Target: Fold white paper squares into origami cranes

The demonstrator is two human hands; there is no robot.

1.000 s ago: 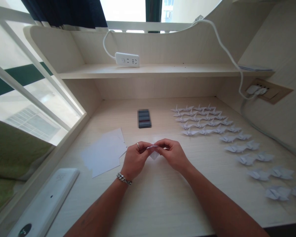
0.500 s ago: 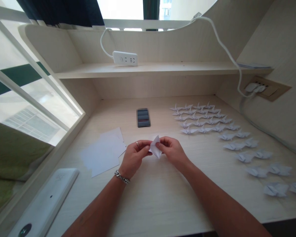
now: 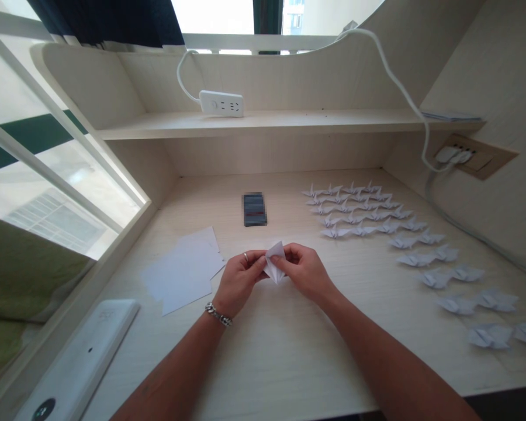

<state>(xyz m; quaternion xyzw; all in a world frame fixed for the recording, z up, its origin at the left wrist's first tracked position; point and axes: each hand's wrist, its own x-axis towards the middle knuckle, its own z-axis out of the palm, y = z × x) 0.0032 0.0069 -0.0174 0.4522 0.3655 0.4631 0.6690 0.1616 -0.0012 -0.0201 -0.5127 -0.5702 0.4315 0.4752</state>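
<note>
Between my two hands, just above the middle of the desk, is a small folded piece of white paper [image 3: 275, 275] with a pointed top and bottom. My left hand [image 3: 241, 278], with a ring and a chain bracelet, pinches its left edge. From the right, my right hand [image 3: 307, 269] grips it, the thumb lying across its front. The fingers behind the paper are mostly hidden. White sheets of paper [image 3: 184, 269] lie overlapping left of my left hand. Rows of folded paper cranes [image 3: 362, 230] stand to the right of my right hand.
A dark, blurred-out rectangular object [image 3: 255, 209] lies beyond my hands. A long white device [image 3: 92, 345] rests at the desk's left edge. On the shelf [image 3: 284, 120] sits a white power strip [image 3: 221, 104]. A white cable [image 3: 398, 82] hangs down to the wall socket [image 3: 480, 156].
The folded paper has turned slightly, showing more of its front face. My right thumb has shifted a little left across it. Both hands remain in nearly the same place.
</note>
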